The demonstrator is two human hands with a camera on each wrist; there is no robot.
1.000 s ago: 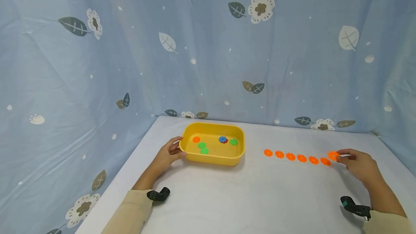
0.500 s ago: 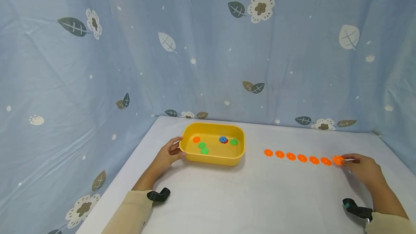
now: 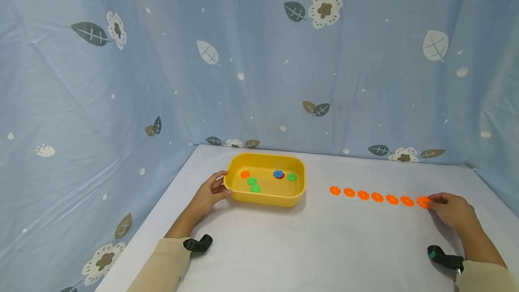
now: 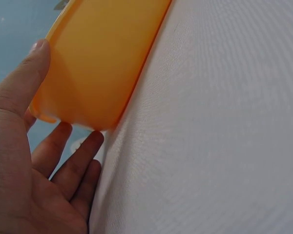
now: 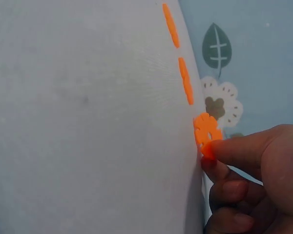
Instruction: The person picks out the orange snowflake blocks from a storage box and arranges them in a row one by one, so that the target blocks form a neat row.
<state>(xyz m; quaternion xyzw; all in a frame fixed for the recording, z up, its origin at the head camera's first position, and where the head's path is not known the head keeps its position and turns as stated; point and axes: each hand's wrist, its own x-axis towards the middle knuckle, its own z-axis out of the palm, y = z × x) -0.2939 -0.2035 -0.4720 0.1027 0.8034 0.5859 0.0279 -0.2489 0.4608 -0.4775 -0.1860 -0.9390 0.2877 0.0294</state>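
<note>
My right hand [image 3: 454,211] pinches an orange snowflake-shaped plastic disc [image 3: 423,202] between thumb and fingertips. In the right wrist view the disc [image 5: 208,131] is tilted up at the table surface, its lower edge hidden by the thumb. It stands at the right end of a row of several flat orange discs [image 3: 377,197]. My left hand [image 3: 208,194] holds the left end of a yellow plastic basin [image 3: 265,199]. In the left wrist view the thumb lies along the rim and the fingertips touch the end wall [image 4: 95,92].
Inside the basin lie an orange disc [image 3: 245,174], several green discs [image 3: 292,177], and a blue disc [image 3: 278,174] partly over a red one. A white cloth [image 3: 304,251] covers the table. Blue patterned curtain [image 3: 251,80] encloses the back and sides.
My right hand has moved right and slightly down with the orange disc, from above the last disc to the row's right end. My left hand and the basin stay in place.
</note>
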